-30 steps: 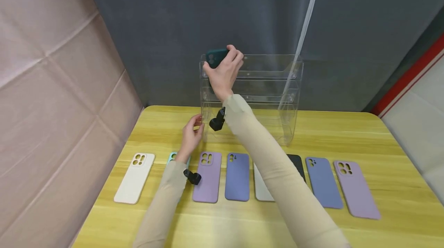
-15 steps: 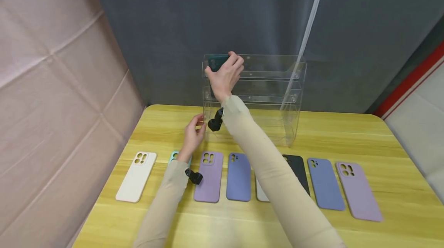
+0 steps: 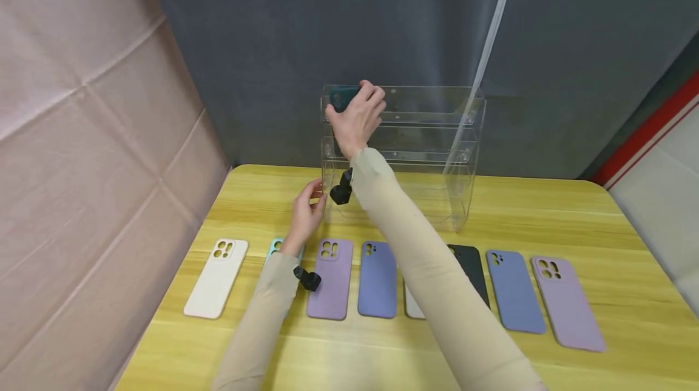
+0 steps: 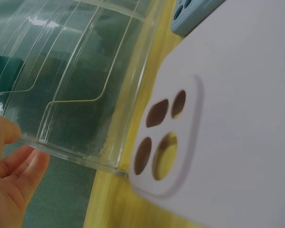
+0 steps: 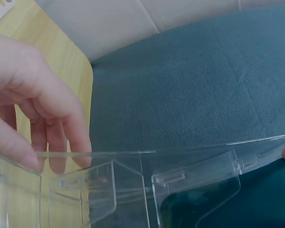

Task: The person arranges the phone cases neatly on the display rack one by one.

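Observation:
In the head view, my right hand (image 3: 357,115) grips a dark green phone case (image 3: 343,98) at the left end of the top tier of a clear acrylic display rack (image 3: 426,116). The case leans back behind the tier's front lip, as the teal corner of the case (image 4: 4,73) in the left wrist view also shows. Lower down, my left hand (image 3: 307,212) pinches the rack's left side panel. In the right wrist view, the left hand (image 5: 42,95) has its thumb and fingers on opposite sides of that panel. The green case's lower part is mostly hidden by my right hand.
A row of phone cases lies before the rack: white (image 3: 215,278), turquoise (image 3: 276,246), purple (image 3: 330,285), blue-violet (image 3: 378,282), partly hidden white (image 3: 413,303), black (image 3: 471,269), blue (image 3: 516,291) and light purple (image 3: 568,306). A grey curtain (image 3: 262,63) hangs behind the table.
My right hand has lowered the green case from above the rack's top edge down into the top tier; over the last half second it is nearly still. My left hand keeps its place on the side panel.

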Motion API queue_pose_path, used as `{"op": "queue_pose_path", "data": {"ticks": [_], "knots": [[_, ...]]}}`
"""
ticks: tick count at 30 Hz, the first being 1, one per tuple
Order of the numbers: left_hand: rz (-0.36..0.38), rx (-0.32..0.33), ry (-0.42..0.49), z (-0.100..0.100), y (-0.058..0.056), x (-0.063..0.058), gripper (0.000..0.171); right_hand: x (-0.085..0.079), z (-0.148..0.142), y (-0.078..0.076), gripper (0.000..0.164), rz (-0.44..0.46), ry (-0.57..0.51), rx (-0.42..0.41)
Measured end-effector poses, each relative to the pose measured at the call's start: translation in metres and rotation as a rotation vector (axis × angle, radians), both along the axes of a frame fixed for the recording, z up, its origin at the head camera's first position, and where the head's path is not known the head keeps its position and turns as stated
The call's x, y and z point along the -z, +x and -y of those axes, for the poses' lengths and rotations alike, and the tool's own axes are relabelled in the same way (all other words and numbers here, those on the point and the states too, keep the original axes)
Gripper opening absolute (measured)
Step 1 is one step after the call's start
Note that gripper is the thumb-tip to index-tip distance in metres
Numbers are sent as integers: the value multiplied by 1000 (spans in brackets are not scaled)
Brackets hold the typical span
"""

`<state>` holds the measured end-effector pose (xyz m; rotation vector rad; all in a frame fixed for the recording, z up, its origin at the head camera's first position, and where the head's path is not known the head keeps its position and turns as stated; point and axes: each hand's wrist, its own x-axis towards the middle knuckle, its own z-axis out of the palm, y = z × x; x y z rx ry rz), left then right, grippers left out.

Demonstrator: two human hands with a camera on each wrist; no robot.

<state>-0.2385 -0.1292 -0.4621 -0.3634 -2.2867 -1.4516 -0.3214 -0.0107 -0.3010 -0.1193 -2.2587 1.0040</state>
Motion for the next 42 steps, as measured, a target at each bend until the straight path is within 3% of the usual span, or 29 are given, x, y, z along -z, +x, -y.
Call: {"op": "queue_pose_path", "data": {"ticks": [14, 23, 32, 42], "knots": [[10, -3, 1, 1, 0, 0, 35, -4, -12, 1, 75, 99, 98, -87], [-9, 11, 16, -1, -4, 2, 34, -4, -31, 6, 75, -32, 167, -188], [-17, 6, 20, -2, -6, 4, 36, -2, -52, 19, 62, -165, 122, -273], [-42, 2, 9, 1, -6, 7, 34, 6, -69, 40, 56, -256, 56, -338]]}}
